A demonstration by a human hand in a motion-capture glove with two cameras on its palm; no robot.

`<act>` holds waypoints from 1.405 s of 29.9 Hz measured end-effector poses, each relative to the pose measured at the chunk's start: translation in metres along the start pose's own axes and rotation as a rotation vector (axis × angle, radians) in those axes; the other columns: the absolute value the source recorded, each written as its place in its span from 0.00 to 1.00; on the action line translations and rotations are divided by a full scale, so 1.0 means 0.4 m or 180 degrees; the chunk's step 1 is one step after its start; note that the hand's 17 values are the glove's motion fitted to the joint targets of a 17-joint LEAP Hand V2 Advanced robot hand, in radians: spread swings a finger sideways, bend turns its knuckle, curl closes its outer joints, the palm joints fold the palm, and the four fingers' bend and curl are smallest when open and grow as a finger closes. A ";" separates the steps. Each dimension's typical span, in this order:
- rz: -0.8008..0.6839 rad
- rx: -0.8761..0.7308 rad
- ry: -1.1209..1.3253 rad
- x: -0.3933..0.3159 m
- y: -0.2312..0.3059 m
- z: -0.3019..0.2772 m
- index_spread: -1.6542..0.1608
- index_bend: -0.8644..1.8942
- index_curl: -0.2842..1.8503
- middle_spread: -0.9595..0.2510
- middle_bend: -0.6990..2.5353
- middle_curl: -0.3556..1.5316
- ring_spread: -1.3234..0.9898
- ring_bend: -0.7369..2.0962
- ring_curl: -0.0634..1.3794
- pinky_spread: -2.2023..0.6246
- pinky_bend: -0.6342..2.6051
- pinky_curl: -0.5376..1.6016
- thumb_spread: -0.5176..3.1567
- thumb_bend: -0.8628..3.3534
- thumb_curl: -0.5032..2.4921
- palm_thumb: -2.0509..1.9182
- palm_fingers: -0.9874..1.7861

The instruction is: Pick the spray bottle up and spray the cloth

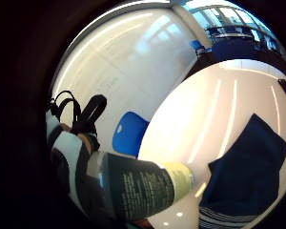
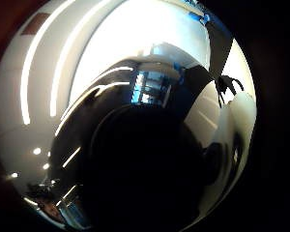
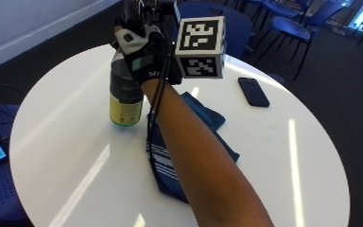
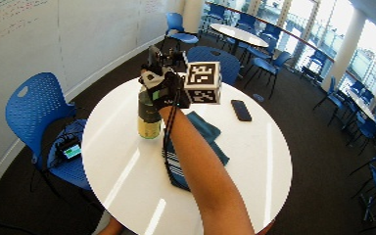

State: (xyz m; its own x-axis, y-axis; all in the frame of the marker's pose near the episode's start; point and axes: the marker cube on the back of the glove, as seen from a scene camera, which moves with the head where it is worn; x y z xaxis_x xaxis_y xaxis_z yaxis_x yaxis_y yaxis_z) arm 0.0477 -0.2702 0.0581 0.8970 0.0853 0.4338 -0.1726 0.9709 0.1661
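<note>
The black-gloved right hand (image 3: 142,56) is wrapped around the upper part of the tall cylindrical spray bottle with a dark label and yellow-green base (image 3: 125,97), fingers curled round its neck and shoulder. The forearm reaches in from the near edge of the surface, crossing over the cloth. The bottle's top is hidden behind the glove, so I cannot tell which way its nozzle points.

The bottle stands upright, long axis vertical, its yellow-green base resting on or just above the round white surface (image 3: 68,142); contact is too close to judge. In the little finger side palm view the same bottle (image 1: 143,188) runs away from the palm, printed dark label nearest the hand and pale yellow-green end farthest out. The thumb side palm view is filled by a dark rounded mass close to the palm, too dim to identify.

Just beside the bottle lies the dark navy folded cloth with white stripes along 1 edge (image 3: 169,161), flat on the surface, partly covered by the forearm. It also shows in the little finger side view (image 1: 248,171), beside the bottle's far end.

Farther across the surface, well apart from the bottle, lies 1 black smartphone (image 3: 254,91), flat. Blue plastic chairs (image 4: 35,112) stand around the surface.
</note>
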 end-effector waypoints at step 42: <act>-0.0002 -0.0064 0.0193 0.033 -0.016 0.046 0.78 0.47 0.40 0.66 0.39 0.44 0.49 0.45 0.35 0.70 0.31 0.43 0.24 0.20 0.45 0.74 0.85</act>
State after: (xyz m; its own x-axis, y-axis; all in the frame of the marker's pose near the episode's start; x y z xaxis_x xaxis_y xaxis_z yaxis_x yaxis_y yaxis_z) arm 0.0532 -0.2794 0.0792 0.9202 0.0974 0.3791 -0.1643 0.9752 0.1483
